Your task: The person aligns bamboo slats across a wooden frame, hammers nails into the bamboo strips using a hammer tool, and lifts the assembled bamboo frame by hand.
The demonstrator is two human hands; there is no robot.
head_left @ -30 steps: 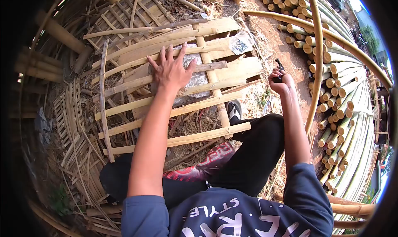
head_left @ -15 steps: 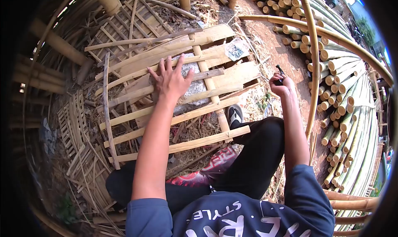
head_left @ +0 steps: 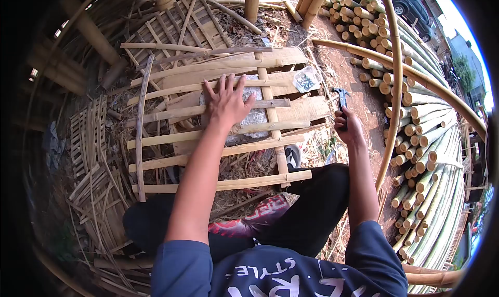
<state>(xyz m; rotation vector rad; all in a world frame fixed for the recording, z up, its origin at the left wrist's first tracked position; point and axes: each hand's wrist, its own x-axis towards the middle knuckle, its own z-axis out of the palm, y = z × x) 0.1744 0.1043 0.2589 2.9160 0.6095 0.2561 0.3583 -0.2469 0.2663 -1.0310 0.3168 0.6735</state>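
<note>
Plainly, a hammer [head_left: 342, 100] held beside the bamboo frame [head_left: 268, 99]

On my remote head feed, I see the left hand [head_left: 228, 103] spread open on the frame's slats, gripping nothing, above a pale stone block [head_left: 247, 118]. The right hand [head_left: 349, 126] is closed around the hammer's handle, right of the frame. I read "STYLE" on the dark shirt [head_left: 280, 272]; its larger letters I cannot read whole.

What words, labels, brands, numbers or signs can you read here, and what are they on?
"STYLE": on the dark shirt.
Larger letters on the same shirt: cut off, not fully readable.
Red patterned cloth: pale letter-like marks, too blurred to read.
Hammer: no lettering can be made out.
</note>
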